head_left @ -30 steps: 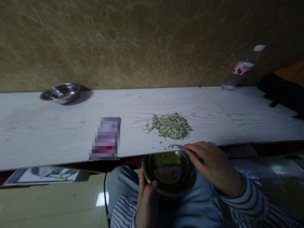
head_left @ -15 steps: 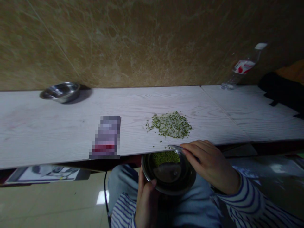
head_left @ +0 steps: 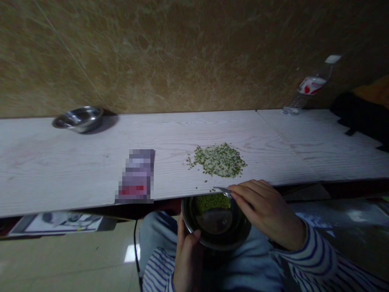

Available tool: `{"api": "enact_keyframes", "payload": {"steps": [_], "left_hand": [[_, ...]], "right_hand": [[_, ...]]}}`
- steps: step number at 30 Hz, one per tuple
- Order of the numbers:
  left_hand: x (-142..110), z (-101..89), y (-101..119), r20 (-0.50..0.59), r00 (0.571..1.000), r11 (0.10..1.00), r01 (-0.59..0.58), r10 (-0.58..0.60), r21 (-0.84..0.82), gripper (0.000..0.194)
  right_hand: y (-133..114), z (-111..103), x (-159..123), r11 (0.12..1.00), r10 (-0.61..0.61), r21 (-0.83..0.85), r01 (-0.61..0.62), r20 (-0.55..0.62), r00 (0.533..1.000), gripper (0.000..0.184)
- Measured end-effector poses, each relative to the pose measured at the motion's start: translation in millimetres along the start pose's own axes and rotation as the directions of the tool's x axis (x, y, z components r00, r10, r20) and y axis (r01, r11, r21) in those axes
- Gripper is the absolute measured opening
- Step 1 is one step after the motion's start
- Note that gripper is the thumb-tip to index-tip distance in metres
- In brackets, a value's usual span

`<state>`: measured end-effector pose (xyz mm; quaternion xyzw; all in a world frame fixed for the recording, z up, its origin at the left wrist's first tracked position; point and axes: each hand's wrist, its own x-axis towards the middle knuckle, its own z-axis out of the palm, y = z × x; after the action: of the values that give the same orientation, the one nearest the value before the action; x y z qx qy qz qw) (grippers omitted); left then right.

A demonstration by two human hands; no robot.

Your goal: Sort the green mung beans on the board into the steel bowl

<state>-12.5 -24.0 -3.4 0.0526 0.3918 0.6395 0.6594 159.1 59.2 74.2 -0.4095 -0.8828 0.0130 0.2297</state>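
A steel bowl point(head_left: 186, 217) is tilted under the table's front edge, above my lap, with green beans point(head_left: 209, 202) gathered on its far side. My left hand point(head_left: 187, 251) grips the bowl's left rim, thumb over the edge. In my right hand point(head_left: 264, 209), thumb and fingers pinch a slim metal utensil point(head_left: 222, 189); its narrow tip lies over the table edge beside a few loose beans point(head_left: 212, 190). Whether it is a spoon or tweezers I cannot tell. Beyond it, a pile of green beans mixed with white grains point(head_left: 220, 160) is spread on the white table point(head_left: 170, 134).
At the back left stands another steel bowl point(head_left: 79, 120). A pixelated flat object point(head_left: 136, 176) lies left of the pile. A clear plastic bottle point(head_left: 313, 86) is by the wall at right, near a dark cloth-like thing point(head_left: 361, 115). Papers point(head_left: 63, 222) sit below the table at left.
The metal utensil has turned slightly, and its tip has shifted a little left toward the loose beans. My left hand and the bowl stay nearly where they were.
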Motion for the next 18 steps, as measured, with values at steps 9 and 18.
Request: {"api": "enact_keyframes", "payload": {"steps": [9, 18], "left_hand": [[1.0, -0.4, 0.1, 0.032, 0.999, 1.000, -0.012, 0.013, -0.027, 0.065], [0.6, -2.0, -1.2, 0.033, 0.999, 0.999, -0.008, 0.010, -0.043, 0.066]], "right_hand": [[-6.8, 0.0, 0.5, 1.000, -0.013, 0.019, 0.013, -0.001, 1.000, 0.019], [-6.5, 4.0, 3.8, 1.000, 0.022, 0.019, -0.022, 0.005, 1.000, 0.020]]}}
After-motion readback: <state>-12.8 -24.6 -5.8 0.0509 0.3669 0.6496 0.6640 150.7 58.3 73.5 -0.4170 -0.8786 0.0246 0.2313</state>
